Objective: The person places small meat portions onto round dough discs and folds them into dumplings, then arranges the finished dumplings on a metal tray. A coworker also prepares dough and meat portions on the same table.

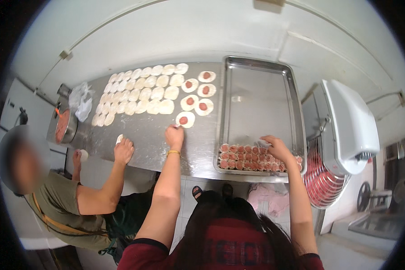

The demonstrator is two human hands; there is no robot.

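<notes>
My left hand (174,137) is closed at the near edge of a round dough wrapper (191,116) with a dab of pink meat filling (183,120), which lies on the steel table. Over the large metal tray (261,108), my right hand (276,147) pinches a small pale dumpling (263,143), partly hidden by the fingers. Below it, rows of open-topped dumplings (245,157) with pink filling are packed along the tray's near side. Several more wrappers topped with filling (203,106) lie beyond my left hand.
Rows of plain dough wrappers (145,94) cover the table's far left part. A co-worker's hand (123,150) holds a wrapper at the table's near edge. A bowl of pink filling (66,126) and a plastic bag (82,102) stand at left. A white mixer (342,126) stands right of the tray.
</notes>
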